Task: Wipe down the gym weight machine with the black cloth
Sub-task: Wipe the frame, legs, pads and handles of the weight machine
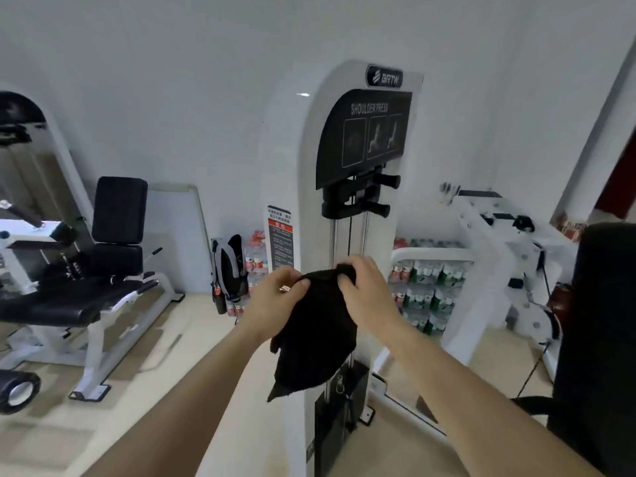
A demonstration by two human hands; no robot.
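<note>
Pinching the black cloth (315,332) at its top edge, the left hand (278,301) and right hand (368,290) hold it hanging downward just before the machine (292,149), the right hand nearer.

Soft, even indoor light, perhaps from overhead (slight overall blur), bowed edges.

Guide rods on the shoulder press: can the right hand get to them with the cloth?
Probably yes. The right hand grips the black cloth just in front of the guide rods, and nothing visible stands between them.
</note>
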